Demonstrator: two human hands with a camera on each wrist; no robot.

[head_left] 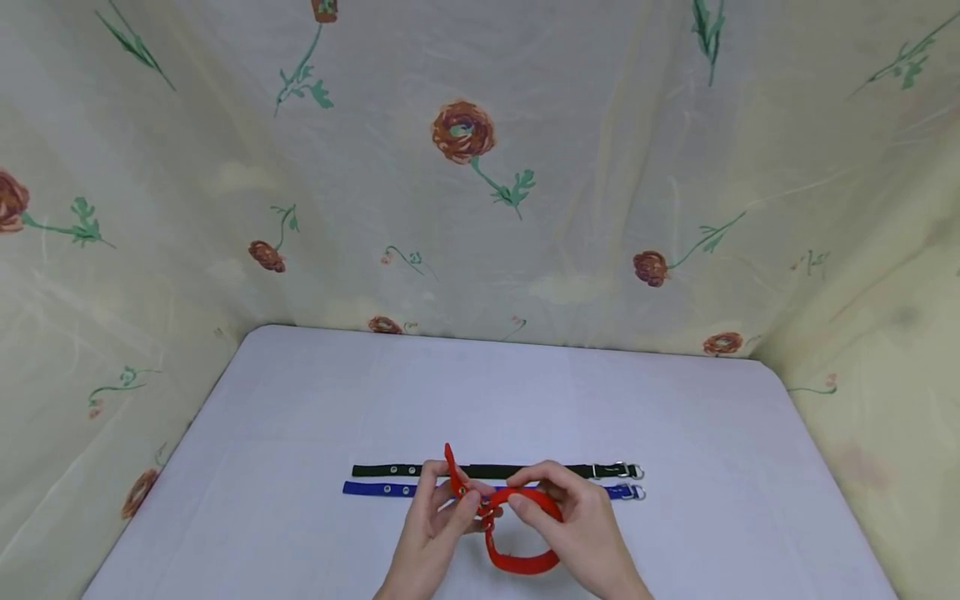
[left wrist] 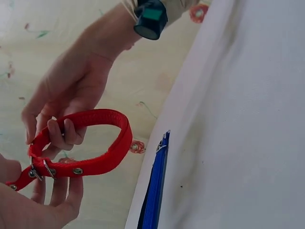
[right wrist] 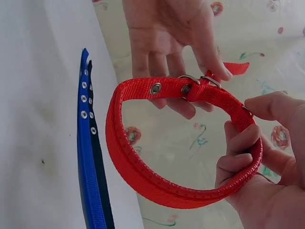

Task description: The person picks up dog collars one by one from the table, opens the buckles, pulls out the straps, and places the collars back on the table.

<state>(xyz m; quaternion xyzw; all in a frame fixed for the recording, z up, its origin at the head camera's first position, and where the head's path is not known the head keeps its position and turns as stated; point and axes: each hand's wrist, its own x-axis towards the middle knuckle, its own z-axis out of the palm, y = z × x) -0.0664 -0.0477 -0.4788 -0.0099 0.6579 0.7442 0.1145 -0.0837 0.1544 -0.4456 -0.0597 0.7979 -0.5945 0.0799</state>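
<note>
A red dog collar (head_left: 523,565), bent into a loop, is held up between both hands. My left hand (head_left: 433,527) pinches it at the metal buckle (right wrist: 211,81), with the strap's free end (right wrist: 238,68) sticking out past the thumb. That end runs through the buckle, and metal eyelets (right wrist: 155,88) line the strap beside it. My right hand (head_left: 579,510) grips the padded band on the opposite side, fingers curled through the loop in the right wrist view. Behind the hands, a blue collar (head_left: 367,488) and a black collar (head_left: 502,472) lie stretched out flat, partly hidden by them.
The collars lie on a white table (head_left: 300,392), side by side and running left to right, their buckles at the right end. A flowered curtain (head_left: 555,208) hangs around the table's back and sides.
</note>
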